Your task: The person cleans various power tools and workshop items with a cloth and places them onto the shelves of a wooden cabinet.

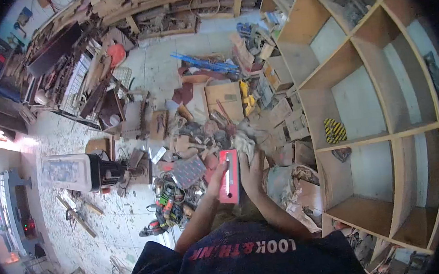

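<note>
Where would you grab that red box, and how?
Probably by its long left edge, coming from the left: the red box is long and narrow, the left hand grips that edge, and the right hand and pale cloth crowd the opposite side.

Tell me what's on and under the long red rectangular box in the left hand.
The red box shows a white strip and a dark round spot on top; the left hand overlaps its left edge. Directly underneath is covered, so unseen.
</note>
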`<action>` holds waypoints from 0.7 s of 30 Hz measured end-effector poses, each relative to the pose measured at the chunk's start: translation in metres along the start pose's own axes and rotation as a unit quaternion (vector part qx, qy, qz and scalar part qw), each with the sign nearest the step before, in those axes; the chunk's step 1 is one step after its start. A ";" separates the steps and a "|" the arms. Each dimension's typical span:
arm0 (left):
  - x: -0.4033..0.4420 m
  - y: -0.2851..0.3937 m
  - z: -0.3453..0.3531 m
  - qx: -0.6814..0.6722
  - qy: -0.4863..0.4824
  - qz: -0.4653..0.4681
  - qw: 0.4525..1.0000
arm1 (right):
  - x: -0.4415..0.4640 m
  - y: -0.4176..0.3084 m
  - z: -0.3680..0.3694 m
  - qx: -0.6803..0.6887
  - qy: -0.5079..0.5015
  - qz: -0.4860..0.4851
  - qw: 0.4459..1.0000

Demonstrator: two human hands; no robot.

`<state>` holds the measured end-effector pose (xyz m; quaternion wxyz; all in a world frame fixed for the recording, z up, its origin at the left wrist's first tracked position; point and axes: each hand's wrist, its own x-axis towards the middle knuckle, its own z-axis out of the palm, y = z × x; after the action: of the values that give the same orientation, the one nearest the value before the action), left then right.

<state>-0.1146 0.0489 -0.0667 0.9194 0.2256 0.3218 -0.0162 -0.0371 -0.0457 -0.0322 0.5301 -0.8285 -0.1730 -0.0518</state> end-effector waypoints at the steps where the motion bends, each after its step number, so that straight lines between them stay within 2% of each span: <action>1: 0.002 0.002 0.008 0.005 -0.008 0.007 1.000 | -0.009 -0.006 -0.013 0.003 0.007 -0.008 1.000; 3: 0.017 0.005 0.008 -0.064 -0.012 0.061 0.996 | -0.024 -0.009 -0.044 0.052 -0.135 -0.011 0.989; 4: 0.026 0.012 0.000 -0.087 -0.084 0.041 0.992 | -0.015 -0.014 -0.062 0.062 -0.193 0.004 0.979; 5: 0.033 0.015 -0.007 -0.084 -0.093 0.043 0.991 | -0.006 -0.019 -0.079 0.069 -0.251 0.020 0.965; 7: 0.039 0.028 0.000 0.049 -0.120 0.126 0.984 | 0.026 -0.030 -0.095 0.152 -0.232 0.017 0.961; 8: 0.056 0.024 -0.010 0.101 -0.140 0.163 0.971 | 0.046 -0.054 -0.090 0.108 -0.172 -0.021 0.979; 9: 0.052 0.022 -0.002 0.106 -0.145 0.161 0.970 | 0.066 -0.078 -0.079 0.063 -0.110 -0.056 0.990; 10: 0.044 0.019 0.014 0.077 -0.158 0.164 0.971 | 0.087 -0.058 -0.050 -0.049 -0.118 -0.193 0.973; 12: 0.025 0.016 0.058 -0.003 -0.161 0.175 0.971 | 0.092 -0.045 -0.019 -0.167 -0.116 -0.323 0.924; 14: 0.017 0.019 0.075 -0.038 -0.156 0.150 0.976 | 0.075 -0.062 -0.010 -0.350 -0.071 -0.304 0.883; 15: 0.017 0.024 0.079 -0.072 -0.144 0.129 0.979 | 0.072 -0.051 -0.008 -0.351 -0.071 -0.312 0.880; 16: 0.021 0.026 0.084 -0.066 -0.157 0.155 0.973 | 0.069 -0.031 -0.007 -0.363 -0.114 -0.309 0.871; 17: 0.051 0.021 0.061 -0.071 -0.157 0.157 0.973 | 0.059 -0.016 -0.009 -0.376 -0.158 -0.302 0.862; 18: 0.105 0.011 0.021 -0.036 -0.168 0.172 0.970 | 0.043 -0.023 -0.022 -0.378 -0.161 -0.303 0.860; 19: 0.136 0.008 0.003 0.001 -0.182 0.188 0.965 | 0.029 -0.047 -0.040 -0.321 -0.176 -0.304 0.879; 20: 0.108 0.002 0.029 0.034 0.013 0.214 0.976 | 0.020 -0.062 -0.055 -0.263 -0.190 -0.303 0.896; 21: 0.077 -0.004 0.058 0.067 0.209 0.204 0.954 | 0.015 -0.063 -0.069 -0.267 -0.189 -0.303 0.895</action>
<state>-0.0200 0.0296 -0.0746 0.7981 0.3456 0.4522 0.1977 -0.0374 -0.0802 0.0564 0.2055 -0.8405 -0.4919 -0.0966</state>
